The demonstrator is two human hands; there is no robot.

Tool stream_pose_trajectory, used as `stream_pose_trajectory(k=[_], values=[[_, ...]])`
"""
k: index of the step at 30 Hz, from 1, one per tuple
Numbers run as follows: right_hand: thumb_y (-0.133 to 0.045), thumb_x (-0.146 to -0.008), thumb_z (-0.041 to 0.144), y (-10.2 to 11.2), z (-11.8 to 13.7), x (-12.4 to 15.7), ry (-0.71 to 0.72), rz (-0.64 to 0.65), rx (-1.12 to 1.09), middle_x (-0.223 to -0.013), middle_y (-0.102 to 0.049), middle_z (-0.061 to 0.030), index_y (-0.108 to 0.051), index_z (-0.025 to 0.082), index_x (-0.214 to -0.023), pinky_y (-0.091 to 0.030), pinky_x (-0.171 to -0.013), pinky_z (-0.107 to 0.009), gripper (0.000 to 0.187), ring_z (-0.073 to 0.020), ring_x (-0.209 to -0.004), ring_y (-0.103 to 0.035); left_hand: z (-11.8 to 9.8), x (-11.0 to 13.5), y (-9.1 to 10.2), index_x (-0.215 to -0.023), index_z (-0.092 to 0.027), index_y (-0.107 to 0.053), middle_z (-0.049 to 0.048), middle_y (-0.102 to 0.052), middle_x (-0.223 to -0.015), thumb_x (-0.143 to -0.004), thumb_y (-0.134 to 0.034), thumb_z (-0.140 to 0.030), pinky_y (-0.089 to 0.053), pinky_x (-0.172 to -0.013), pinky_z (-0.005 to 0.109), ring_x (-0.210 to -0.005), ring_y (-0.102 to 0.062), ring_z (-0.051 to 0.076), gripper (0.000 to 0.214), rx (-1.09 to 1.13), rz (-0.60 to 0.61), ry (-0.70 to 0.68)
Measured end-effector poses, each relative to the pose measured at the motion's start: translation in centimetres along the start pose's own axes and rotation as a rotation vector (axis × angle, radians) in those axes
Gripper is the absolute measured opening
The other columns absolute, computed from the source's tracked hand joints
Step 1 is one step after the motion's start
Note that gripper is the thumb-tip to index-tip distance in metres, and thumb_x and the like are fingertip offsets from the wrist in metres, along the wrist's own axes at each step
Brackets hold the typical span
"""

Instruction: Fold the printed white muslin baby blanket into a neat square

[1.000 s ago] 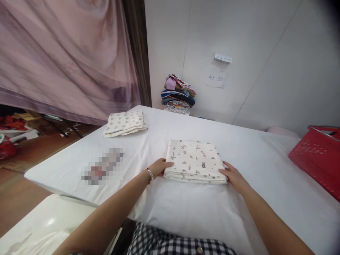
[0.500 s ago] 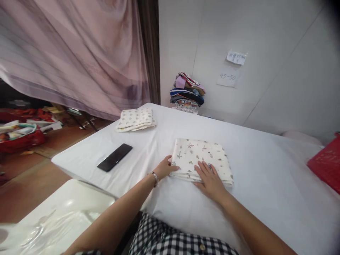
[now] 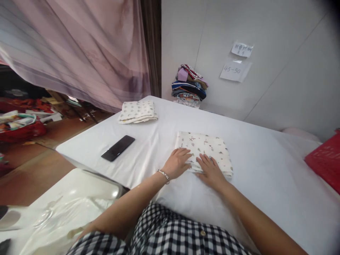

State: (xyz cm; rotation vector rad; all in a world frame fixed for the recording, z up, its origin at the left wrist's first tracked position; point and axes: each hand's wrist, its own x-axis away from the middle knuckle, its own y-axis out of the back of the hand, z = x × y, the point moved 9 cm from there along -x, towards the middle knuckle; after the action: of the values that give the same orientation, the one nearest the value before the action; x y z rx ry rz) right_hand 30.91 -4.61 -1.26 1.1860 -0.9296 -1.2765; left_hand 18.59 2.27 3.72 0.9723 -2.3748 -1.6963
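Observation:
A folded cream cloth with small printed figures (image 3: 209, 147) lies on the white-covered table (image 3: 255, 166) in front of me. My left hand (image 3: 177, 163) rests flat on the cloth's near left corner, fingers stretched out, a bracelet on the wrist. My right hand (image 3: 211, 170) lies flat on the cloth's near edge beside it, fingers spread. Neither hand holds anything.
A second folded spotted cloth (image 3: 137, 111) sits at the table's far left, a black phone (image 3: 118, 148) lies left of my hands. A stack of coloured fabrics (image 3: 190, 86) stands by the wall. A red basket (image 3: 325, 161) is at the right edge. A pink curtain (image 3: 79, 49) hangs left.
My left hand has slid from the cloth's left edge onto its top, and my right hand has come in from the right edge to the near middle. The view shifted left.

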Motion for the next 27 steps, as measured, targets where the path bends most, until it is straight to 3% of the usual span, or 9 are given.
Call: stream_pose_trajectory(k=[4, 7, 10, 14, 17, 21, 27], values=[[-0.040, -0.089, 0.043, 2.1, -1.3, 1.3, 0.019, -0.177, -0.101, -0.142, -0.035, -0.0088, -0.040, 0.023, -0.134, -0.025, -0.106, -0.050, 0.050, -0.0251, -0.132, -0.028, 0.9, 0.8, -1.9, -0.118, -0.024, -0.054, 0.0022, -0.052, -0.129, -0.083, -0.053, -0.031, -0.026, -0.107, 0.042, -0.124, -0.039, 0.021, 0.035, -0.047, 0.094, -0.061], [-0.043, -0.089, 0.036, 3.0, -2.3, 2.8, 0.059, -0.292, -0.087, -0.127, -0.054, -0.0090, -0.057, 0.022, -0.119, -0.033, -0.101, -0.050, 0.036, -0.0258, -0.122, -0.043, 1.2, 1.2, -2.0, -0.122, -0.024, -0.051, 0.0028, -0.051, -0.131, -0.084, -0.051, -0.029, -0.026, -0.106, 0.042, -0.126, -0.038, 0.020, 0.037, -0.079, 0.087, -0.099], [-0.046, -0.088, 0.032, 3.4, -2.7, 4.0, 0.092, -0.354, -0.061, -0.120, -0.059, -0.0086, -0.058, 0.022, -0.117, -0.038, -0.097, -0.048, 0.033, -0.0252, -0.114, -0.051, 0.6, 1.1, -1.7, -0.123, -0.024, -0.050, 0.0042, -0.051, -0.130, -0.084, -0.052, -0.029, -0.027, -0.105, 0.043, -0.124, -0.040, 0.021, 0.039, -0.132, 0.068, -0.131], [-0.047, -0.088, 0.032, 4.0, -2.7, 4.3, 0.073, -0.389, -0.090, -0.116, -0.060, -0.0087, -0.057, 0.022, -0.117, -0.044, -0.091, -0.043, 0.033, -0.0237, -0.108, -0.054, -0.9, 0.5, -1.1, -0.121, -0.022, -0.050, 0.0062, -0.052, -0.129, -0.083, -0.054, -0.036, -0.026, -0.104, 0.045, -0.121, -0.041, 0.023, 0.041, -0.188, 0.009, -0.169], [-0.047, -0.088, 0.032, 4.4, -2.5, 3.9, 0.034, -0.389, -0.135, -0.109, -0.061, -0.0083, -0.059, 0.022, -0.113, -0.046, -0.086, -0.040, 0.029, -0.0222, -0.100, -0.055, -1.7, 0.0, -1.2, -0.116, -0.020, -0.054, 0.0071, -0.057, -0.120, -0.084, -0.052, -0.036, -0.034, -0.097, 0.042, -0.111, -0.048, 0.022, 0.036, -0.170, -0.007, -0.194], [-0.045, -0.089, 0.031, 4.4, -2.3, 3.3, 0.005, -0.350, -0.142, -0.100, -0.062, -0.0078, -0.062, 0.022, -0.107, -0.047, -0.080, -0.039, 0.026, -0.0215, -0.093, -0.055, -1.1, -0.4, -1.6, -0.105, -0.021, -0.061, 0.0055, -0.063, -0.104, -0.085, -0.051, -0.034, -0.041, -0.086, 0.036, -0.097, -0.053, 0.020, 0.026, -0.090, 0.004, -0.147], [-0.042, -0.089, 0.032, 4.2, -2.3, 2.4, 0.056, -0.307, -0.074, -0.093, -0.061, -0.0090, -0.064, 0.021, -0.103, -0.046, -0.074, -0.038, 0.028, -0.0213, -0.085, -0.055, -0.6, -0.8, -1.8, -0.097, -0.022, -0.064, 0.0039, -0.063, -0.099, -0.086, -0.049, -0.031, -0.041, -0.084, 0.034, -0.093, -0.054, 0.018, 0.021, -0.053, 0.046, -0.108]])
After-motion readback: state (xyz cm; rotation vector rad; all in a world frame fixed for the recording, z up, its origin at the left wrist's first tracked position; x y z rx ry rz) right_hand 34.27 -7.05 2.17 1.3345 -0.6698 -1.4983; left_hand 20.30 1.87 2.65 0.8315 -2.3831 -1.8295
